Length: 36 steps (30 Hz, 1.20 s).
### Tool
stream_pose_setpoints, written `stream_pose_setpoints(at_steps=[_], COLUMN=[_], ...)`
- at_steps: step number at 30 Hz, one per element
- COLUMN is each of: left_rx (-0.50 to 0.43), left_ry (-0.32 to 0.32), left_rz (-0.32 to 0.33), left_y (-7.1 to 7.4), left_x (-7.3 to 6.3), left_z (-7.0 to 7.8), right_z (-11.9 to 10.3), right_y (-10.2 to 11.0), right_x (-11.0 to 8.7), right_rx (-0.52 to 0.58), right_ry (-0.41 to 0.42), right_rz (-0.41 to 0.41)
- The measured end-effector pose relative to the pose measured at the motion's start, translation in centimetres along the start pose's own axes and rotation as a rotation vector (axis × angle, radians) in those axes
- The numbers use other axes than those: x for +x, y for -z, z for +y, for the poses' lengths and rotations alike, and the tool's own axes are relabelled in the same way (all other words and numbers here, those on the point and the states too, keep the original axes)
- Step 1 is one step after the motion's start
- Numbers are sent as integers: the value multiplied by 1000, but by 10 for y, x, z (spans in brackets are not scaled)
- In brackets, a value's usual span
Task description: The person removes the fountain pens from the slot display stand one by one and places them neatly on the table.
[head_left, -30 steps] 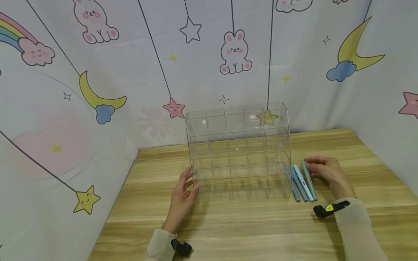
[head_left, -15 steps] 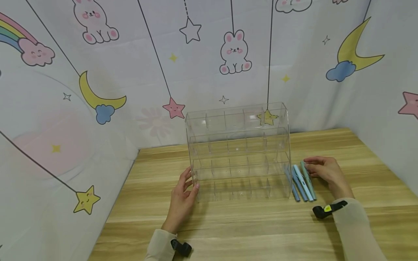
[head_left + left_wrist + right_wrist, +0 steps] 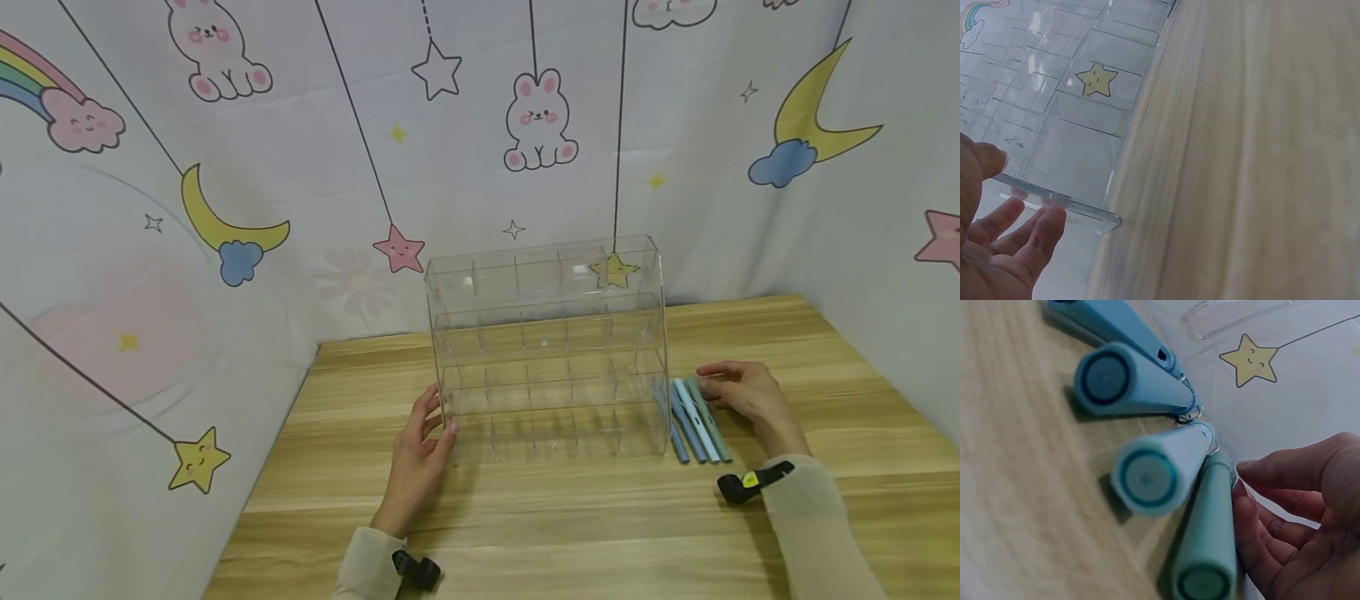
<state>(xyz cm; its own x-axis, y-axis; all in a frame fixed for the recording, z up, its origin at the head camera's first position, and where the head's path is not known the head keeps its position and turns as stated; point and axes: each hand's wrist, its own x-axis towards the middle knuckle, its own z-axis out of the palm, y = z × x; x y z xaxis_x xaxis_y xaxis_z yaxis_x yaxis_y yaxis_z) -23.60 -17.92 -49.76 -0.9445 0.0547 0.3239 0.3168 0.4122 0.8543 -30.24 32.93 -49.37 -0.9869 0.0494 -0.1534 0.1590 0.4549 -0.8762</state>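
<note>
A clear acrylic organizer (image 3: 551,303) with rows of small compartments stands upright on the table. My left hand (image 3: 422,454) holds its lower left side, the thumb on one face of the side panel (image 3: 1060,201) and the fingers on the other. Right of the organizer, several capped pens lie side by side: blue pens (image 3: 1138,384), a light blue pen (image 3: 1166,465) and a green pen (image 3: 1210,519) outermost. My right hand (image 3: 750,400) pinches the green pen near its clip, with thumb and forefinger close together there. The leftmost pen shows partly through the clear side.
The wood-grain table (image 3: 555,533) reaches a white patterned cloth (image 3: 480,183) hung behind and at both sides. A black wrist camera (image 3: 742,487) sits on the right sleeve, another camera (image 3: 417,570) on the left.
The green pen's far end has shifted left and slightly toward me, bringing it closer alongside the light blue pen. My right hand moved slightly left; my left hand and the organizer stayed still.
</note>
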Motion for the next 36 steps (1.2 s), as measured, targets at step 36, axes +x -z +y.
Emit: stream_pose_setpoints(at_steps=[36], left_rx=[0], left_ry=[-22], left_rz=[-1], left_y=[1], left_x=[1], left_z=[-1], right_z=[-1], right_y=[6], right_x=[1], right_rx=[257], right_ry=[-22], right_rz=[-59])
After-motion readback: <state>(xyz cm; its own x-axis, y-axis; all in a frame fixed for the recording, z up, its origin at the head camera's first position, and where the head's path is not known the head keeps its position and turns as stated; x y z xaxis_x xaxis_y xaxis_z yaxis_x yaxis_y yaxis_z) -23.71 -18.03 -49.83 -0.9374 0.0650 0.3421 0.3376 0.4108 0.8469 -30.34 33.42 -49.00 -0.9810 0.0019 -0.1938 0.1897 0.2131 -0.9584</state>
